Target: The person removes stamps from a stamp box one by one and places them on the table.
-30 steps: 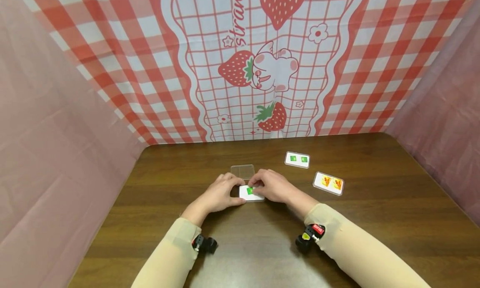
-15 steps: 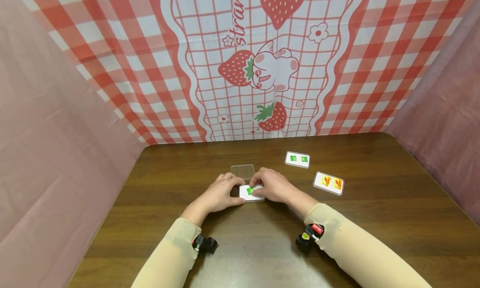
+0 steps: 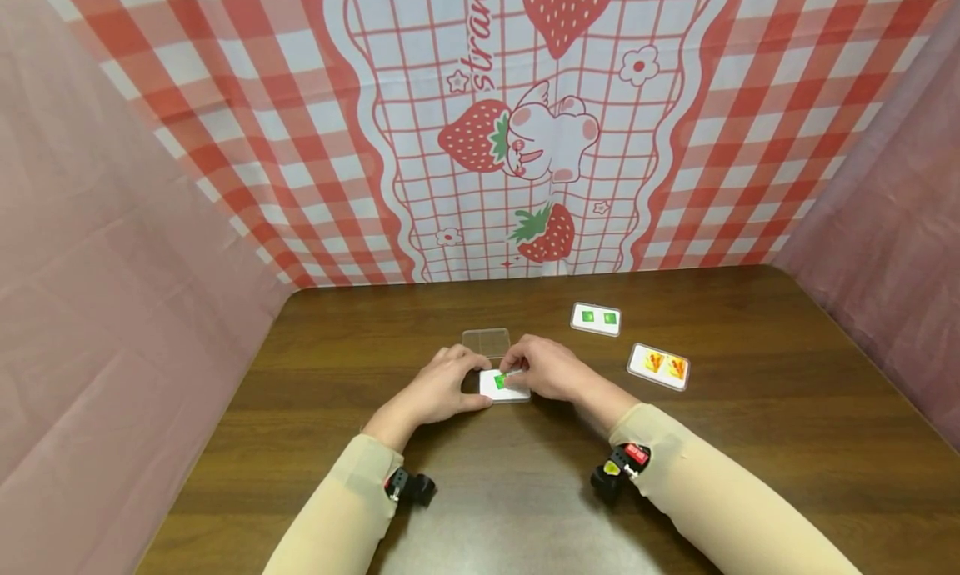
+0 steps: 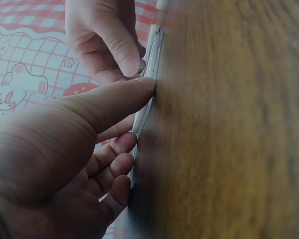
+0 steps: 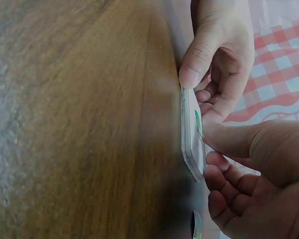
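A small white card [image 3: 491, 389] with a green square on its face lies flat on the table in a clear-edged case, between both hands. My left hand [image 3: 444, 385] holds it by the left end, thumb on the near edge and index finger on the far edge. Over its right half, my right hand [image 3: 546, 370] curls thumb and index finger together in a pinch at the green square, hiding part of the face. In the right wrist view, the green square [image 5: 197, 121] shows beside the right thumb tip. My left thumb [image 4: 132, 94] presses the near edge in the left wrist view.
A clear plastic rectangular case piece [image 3: 486, 342] lies just beyond the hands. To the right are a card with two green squares [image 3: 596, 318] and another with two orange-yellow pictures [image 3: 658, 367]. A strawberry-patterned checked cloth [image 3: 300, 142] hangs behind the brown table [image 3: 352, 325].
My right fingers have shifted very slightly at the green square. The left hand keeps its hold, and the other cards lie where they were.
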{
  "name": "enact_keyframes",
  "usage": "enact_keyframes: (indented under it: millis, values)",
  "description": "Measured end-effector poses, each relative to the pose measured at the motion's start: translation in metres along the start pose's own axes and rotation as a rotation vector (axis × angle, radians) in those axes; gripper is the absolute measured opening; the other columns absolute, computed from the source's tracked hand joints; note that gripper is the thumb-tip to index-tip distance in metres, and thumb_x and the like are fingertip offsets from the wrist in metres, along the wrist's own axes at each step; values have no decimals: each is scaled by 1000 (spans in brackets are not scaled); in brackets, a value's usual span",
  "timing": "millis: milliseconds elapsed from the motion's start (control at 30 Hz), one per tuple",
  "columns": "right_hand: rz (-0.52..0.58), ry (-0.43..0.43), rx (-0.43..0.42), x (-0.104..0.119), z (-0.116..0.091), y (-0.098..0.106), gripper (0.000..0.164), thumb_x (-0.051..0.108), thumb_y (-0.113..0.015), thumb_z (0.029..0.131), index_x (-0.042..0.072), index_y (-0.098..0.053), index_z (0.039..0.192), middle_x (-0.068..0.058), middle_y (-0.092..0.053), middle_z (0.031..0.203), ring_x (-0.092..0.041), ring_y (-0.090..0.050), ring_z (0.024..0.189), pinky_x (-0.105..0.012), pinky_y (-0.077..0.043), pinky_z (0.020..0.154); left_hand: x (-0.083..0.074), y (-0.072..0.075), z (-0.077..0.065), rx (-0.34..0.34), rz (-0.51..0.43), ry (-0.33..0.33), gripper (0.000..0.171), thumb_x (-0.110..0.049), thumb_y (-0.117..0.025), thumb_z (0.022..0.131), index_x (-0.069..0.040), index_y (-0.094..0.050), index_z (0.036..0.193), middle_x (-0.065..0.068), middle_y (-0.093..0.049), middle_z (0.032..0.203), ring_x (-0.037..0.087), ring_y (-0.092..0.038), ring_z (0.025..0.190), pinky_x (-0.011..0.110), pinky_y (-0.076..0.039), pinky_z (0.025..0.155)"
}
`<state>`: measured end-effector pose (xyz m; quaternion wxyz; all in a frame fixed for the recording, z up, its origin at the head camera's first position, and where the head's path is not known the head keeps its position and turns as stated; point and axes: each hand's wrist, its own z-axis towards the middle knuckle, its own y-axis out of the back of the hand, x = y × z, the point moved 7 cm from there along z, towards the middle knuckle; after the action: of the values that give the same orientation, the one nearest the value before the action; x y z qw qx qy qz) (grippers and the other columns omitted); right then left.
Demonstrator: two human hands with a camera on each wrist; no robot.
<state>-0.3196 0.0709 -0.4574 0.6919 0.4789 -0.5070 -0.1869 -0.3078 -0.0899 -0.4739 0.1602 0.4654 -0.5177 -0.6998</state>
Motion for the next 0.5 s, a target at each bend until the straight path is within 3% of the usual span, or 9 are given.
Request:
enact_keyframes:
  millis: [267,500]
  values:
    - [-73,7,-30,2,2,0,12,16,-91,92,15,-82,99,2,-67,95,-13,-61,87,-37,-54,80,0,1,0,-2,-6,16,47,-31,-88,98,-11,-71,138,11,-63,137,33,-55,129,53,-48,109]
    - [-63,-13,2,0,2,-1,11,15,-91,93,17,-80,95,2,-66,95,-13,-60,86,-37,-53,80,9,-5,3,-26,2,-45,48,-38,-85,100,-10,-71,136,12,-63,134,34,-55,124,52,-50,104]
